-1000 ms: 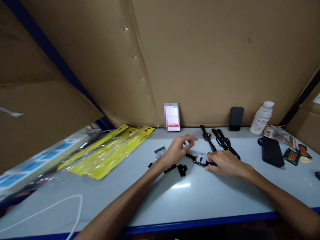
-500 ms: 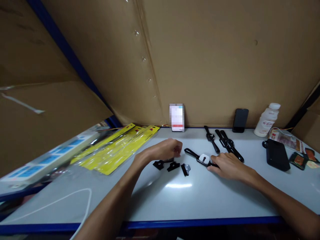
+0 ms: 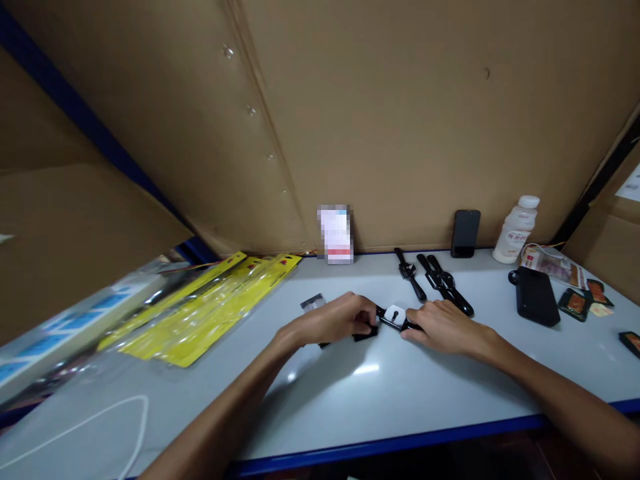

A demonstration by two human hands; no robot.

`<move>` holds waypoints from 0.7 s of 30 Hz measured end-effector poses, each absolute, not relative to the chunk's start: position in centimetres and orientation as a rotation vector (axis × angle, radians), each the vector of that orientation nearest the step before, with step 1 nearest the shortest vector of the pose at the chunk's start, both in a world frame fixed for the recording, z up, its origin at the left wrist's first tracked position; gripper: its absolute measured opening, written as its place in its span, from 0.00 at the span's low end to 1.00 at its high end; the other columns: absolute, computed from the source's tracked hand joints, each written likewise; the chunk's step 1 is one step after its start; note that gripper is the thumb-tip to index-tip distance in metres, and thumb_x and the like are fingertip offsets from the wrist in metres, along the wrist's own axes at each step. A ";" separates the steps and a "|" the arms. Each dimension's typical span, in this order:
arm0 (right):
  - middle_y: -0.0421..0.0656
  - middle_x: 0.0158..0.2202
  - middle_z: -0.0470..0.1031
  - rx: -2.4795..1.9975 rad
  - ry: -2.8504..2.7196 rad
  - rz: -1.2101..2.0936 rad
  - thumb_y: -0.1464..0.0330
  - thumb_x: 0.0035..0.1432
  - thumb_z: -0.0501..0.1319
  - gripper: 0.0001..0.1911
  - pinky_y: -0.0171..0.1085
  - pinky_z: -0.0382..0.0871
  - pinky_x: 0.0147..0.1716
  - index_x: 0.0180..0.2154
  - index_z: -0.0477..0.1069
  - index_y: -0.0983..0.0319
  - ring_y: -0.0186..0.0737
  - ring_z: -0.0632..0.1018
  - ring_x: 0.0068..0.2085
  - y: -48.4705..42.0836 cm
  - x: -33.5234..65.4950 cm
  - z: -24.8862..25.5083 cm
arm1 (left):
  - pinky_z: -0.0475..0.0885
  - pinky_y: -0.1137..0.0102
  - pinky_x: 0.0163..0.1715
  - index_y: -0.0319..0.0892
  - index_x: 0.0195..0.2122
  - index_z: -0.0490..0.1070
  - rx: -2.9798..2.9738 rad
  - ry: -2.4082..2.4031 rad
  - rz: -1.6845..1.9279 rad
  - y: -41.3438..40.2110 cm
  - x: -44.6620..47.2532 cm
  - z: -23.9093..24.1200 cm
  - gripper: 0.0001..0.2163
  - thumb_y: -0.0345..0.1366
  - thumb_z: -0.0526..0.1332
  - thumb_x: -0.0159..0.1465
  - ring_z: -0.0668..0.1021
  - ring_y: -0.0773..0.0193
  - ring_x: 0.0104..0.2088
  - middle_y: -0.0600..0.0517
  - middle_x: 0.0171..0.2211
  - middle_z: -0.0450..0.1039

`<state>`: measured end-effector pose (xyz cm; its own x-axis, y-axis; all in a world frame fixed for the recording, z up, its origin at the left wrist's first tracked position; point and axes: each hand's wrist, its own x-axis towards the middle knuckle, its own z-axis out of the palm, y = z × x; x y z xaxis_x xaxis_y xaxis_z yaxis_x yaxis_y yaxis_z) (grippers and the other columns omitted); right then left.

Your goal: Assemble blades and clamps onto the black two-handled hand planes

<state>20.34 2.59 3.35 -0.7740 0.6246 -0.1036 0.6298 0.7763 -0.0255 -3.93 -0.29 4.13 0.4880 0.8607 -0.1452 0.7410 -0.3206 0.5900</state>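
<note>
- Step in hand (my read): R hand (image 3: 443, 327) is steadying the black two-handled tool (image 3: 394, 317) while L hand (image 3: 345, 319) is working at a loose black plate (image 3: 366, 335) just beside it.
- R fingers: closing round the tool's near-right handle, thumb on the near side; grip is looking snug.
- L fingers: curling down, thumb & index narrow, tips meeting the plate. Can't tell if they're actually pinching it or only touching; hand's hiding the contact.
- Tool loc: sitting mid-table, between the 2 hands, pale middle w/ a keyhole-like slot facing up.
- Long axis: running diagonally, far-left to near-right. One handle is pointing twd the L hand, its end hidden there; the other is disappearing under R fingers.
- Next move, prob.: calling for a sure L pinch on the plate's edge, w/ R hand holding the tool level & still.
- Nearby: another dark piece (image 3: 325, 345) is peeking out under the L wrist; a small grey-black packet (image 3: 313, 303) is lying beyond the L forearm.
- Farther R: a single similar tool (image 3: 411, 275) and an overlapping pair of tools (image 3: 445, 283) are lying at abt the same slant, beyond the R hand.
- Far L: yellow-edged packs (image 3: 215, 313) are overlapping on the table (image 3: 400, 407).
</note>
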 end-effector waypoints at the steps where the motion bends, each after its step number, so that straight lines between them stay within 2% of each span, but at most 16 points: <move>1: 0.50 0.35 0.79 1.010 2.882 -0.098 0.57 0.68 0.53 0.19 0.40 0.61 0.32 0.45 0.76 0.63 0.48 0.79 0.35 2.6 20.4 3.3 | 0.64 0.73 0.30 0.40 0.34 0.77 2.128 1.306 0.382 0.0 -3.5 3.8 0.07 0.28 0.59 0.61 0.73 0.66 0.29 0.54 0.29 0.75; 5: 0.49 0.34 0.79 0.993 2.920 -0.104 0.58 0.67 0.54 0.18 0.41 0.62 0.32 0.46 0.76 0.62 0.48 0.79 0.34 2.6 20.4 3.2 | 0.69 0.69 0.38 0.41 0.37 0.78 2.109 1.270 0.796 0.9 -1.5 2.0 0.10 0.28 0.56 0.64 0.77 0.62 0.36 0.49 0.36 0.78; 8: 0.48 0.34 0.79 0.994 2.945 -0.110 0.58 0.67 0.55 0.17 0.41 0.63 0.32 0.44 0.76 0.62 0.47 0.79 0.34 2.6 20.5 3.1 | 0.70 0.66 0.42 0.41 0.35 0.79 2.151 1.239 0.910 1.3 -0.4 0.8 0.12 0.27 0.54 0.64 0.77 0.60 0.39 0.48 0.36 0.77; 17: 0.50 0.35 0.80 1.036 2.911 -0.058 0.56 0.67 0.56 0.19 0.40 0.62 0.31 0.45 0.76 0.63 0.49 0.80 0.35 2.7 20.5 3.2 | 0.70 0.65 0.43 0.42 0.36 0.77 2.203 1.180 0.977 1.2 0.4 -0.2 0.11 0.22 0.57 0.61 0.76 0.59 0.41 0.49 0.36 0.77; 21: 0.50 0.35 0.80 1.042 2.900 -0.018 0.56 0.67 0.56 0.19 0.40 0.61 0.31 0.46 0.74 0.64 0.51 0.80 0.36 2.6 20.5 3.3 | 0.70 0.64 0.46 0.41 0.41 0.76 2.259 1.221 0.955 1.1 0.2 -0.2 0.10 0.23 0.59 0.62 0.75 0.58 0.45 0.47 0.40 0.76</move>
